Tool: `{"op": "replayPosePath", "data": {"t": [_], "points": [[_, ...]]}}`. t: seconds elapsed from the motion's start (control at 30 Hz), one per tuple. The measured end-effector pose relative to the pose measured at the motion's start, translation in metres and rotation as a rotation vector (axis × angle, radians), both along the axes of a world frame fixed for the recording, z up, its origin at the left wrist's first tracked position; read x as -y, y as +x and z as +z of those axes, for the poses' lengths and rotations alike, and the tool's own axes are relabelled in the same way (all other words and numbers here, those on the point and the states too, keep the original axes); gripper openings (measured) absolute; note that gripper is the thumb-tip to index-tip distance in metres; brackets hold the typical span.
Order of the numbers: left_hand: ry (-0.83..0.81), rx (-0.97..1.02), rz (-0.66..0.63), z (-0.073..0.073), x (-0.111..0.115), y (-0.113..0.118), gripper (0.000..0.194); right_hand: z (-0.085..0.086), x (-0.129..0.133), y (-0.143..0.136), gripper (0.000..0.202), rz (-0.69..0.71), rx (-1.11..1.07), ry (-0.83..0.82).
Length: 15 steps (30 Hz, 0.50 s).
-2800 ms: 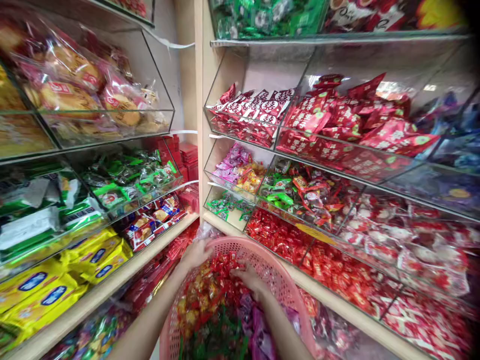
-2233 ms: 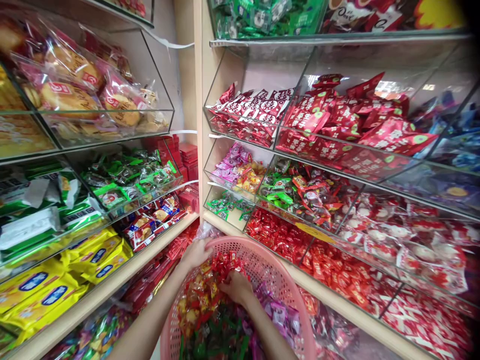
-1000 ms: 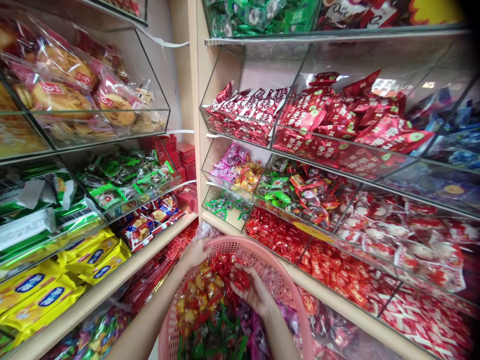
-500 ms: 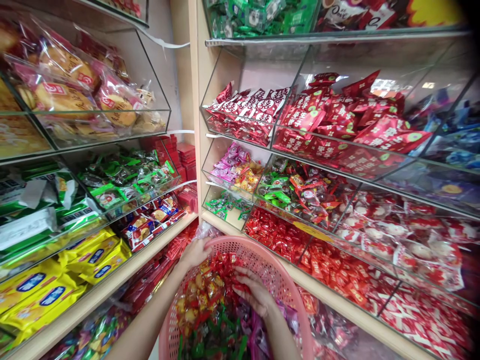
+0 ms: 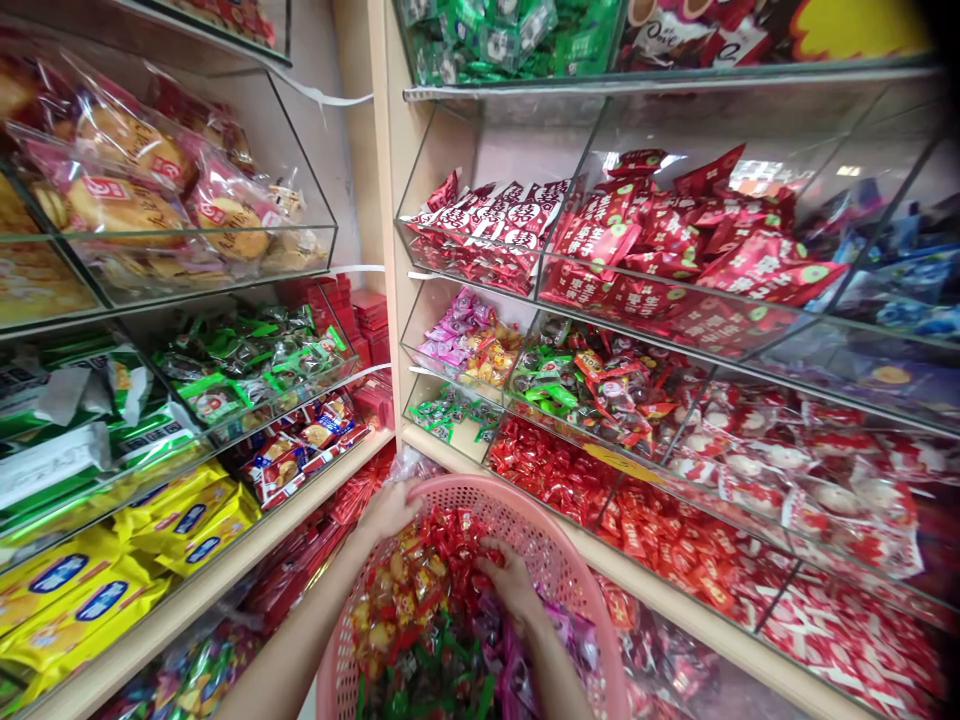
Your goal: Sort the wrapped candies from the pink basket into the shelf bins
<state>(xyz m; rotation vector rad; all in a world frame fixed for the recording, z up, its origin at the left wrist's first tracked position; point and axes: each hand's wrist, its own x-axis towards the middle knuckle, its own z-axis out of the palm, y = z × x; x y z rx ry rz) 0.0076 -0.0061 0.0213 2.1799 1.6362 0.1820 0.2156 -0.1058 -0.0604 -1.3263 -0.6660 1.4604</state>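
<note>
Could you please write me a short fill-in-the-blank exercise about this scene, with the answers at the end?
The left hand is at the rim of a basket coloured ____.
Fingers of the right hand are at candies in ____ wrappers.
In this view, the basket's purple-wrapped candies lie to the ____ of its green-wrapped candies.
At the left of the view, packets with blue ovals are ____.

Missing words: pink; red; right; yellow.

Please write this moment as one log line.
left hand: on pink basket rim | right hand: at red sweets inside | nearby: yellow sweets, green sweets
</note>
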Motion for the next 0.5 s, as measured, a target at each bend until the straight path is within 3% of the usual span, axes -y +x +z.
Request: {"op": "replayPosePath", "data": {"t": [0.13,0.33,0.5], "points": [[-0.009,-0.02,0.018,0.002,0.001,0.001,0.03,0.013,0.0,0.003,0.05,-0.093,-0.162,-0.015],[0.016,-0.024,-0.008,-0.003,-0.001,-0.001,0.028,0.041,0.003,0.006,0.029,-0.021,-0.315,-0.1],[0.035,-0.018,-0.016,-0.006,-0.002,-0.002,0.028,0.041,0.004,0.007,0.028,-0.014,-0.285,-0.149]]}}
